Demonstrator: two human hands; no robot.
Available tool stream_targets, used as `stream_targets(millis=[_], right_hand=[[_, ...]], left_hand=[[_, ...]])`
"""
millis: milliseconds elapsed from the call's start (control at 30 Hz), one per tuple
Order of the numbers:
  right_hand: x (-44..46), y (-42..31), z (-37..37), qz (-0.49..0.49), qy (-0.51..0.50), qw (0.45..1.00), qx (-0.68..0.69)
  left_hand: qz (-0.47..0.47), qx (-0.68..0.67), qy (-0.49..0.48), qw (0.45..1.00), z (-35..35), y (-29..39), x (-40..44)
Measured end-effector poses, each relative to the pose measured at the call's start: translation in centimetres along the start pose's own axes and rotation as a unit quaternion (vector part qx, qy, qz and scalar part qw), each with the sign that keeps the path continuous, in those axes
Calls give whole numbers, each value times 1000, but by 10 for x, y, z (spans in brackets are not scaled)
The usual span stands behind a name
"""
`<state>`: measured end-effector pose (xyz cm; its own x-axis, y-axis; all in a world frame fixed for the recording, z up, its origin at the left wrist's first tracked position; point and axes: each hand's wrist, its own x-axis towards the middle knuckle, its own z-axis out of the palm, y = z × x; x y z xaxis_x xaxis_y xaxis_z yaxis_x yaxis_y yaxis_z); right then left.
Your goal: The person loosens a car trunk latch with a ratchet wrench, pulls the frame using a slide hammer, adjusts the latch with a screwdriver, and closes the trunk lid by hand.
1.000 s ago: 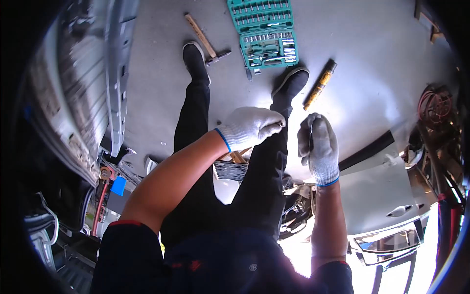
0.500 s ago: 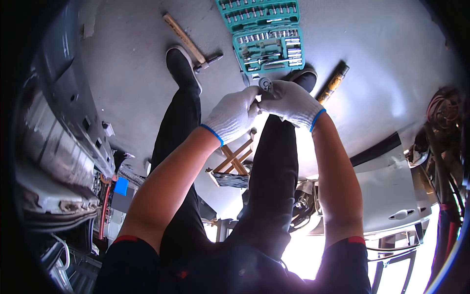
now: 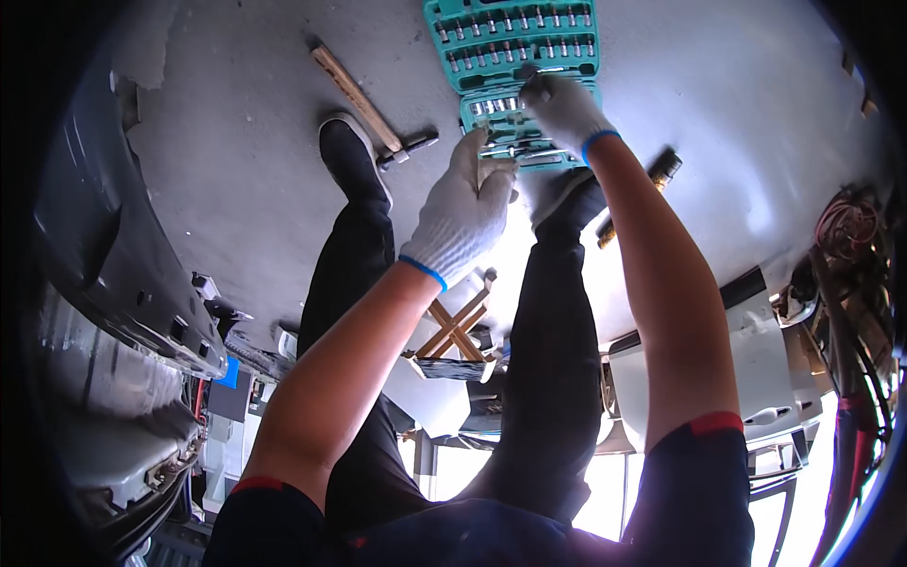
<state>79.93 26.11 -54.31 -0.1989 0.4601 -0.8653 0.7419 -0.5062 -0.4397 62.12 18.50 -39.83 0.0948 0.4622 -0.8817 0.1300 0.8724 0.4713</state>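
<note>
My left hand [image 3: 458, 215], in a white glove with a blue cuff, is above the floor just below the green socket case [image 3: 461, 83]. Its fingers are spread; a small dark spot shows by one fingertip, too small to name. My right hand [image 3: 567, 111], gloved too, is over the lower half of the case, closed round a dark ratchet [image 3: 528, 73] whose head shows past the fingers. Rows of sockets [image 3: 515, 19] fill the upper half of the case. The right hand hides part of the lower half.
A wooden-handled hammer [image 3: 359, 99] lies by my left shoe [image 3: 348, 156]. Beyond my right shoe [image 3: 570, 200] is a yellow and black cylinder [image 3: 665, 168]. A crossed wooden stand [image 3: 455, 333] shows between my legs. Car body panels [image 3: 113, 246] line the left; red hoses [image 3: 844, 219] are at right.
My hands came together around the ratchet, then parted. The right hand has moved up over the case with the ratchet; the left hand's fingers have spread.
</note>
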Motion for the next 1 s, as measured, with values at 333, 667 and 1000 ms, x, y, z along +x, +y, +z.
stream_targets(millis=[333,667,1000], right_hand=[[82,3,35,142,300,943,15],[88,15,20,112,265,958,9],[86,11,23,140,275,950,-40]], left_hand=[[-21,152,5,988,-33,-13,-7],[-2,177,-2,984,-37,-4,-7],[1,188,-13,982,-34,-12,-9]])
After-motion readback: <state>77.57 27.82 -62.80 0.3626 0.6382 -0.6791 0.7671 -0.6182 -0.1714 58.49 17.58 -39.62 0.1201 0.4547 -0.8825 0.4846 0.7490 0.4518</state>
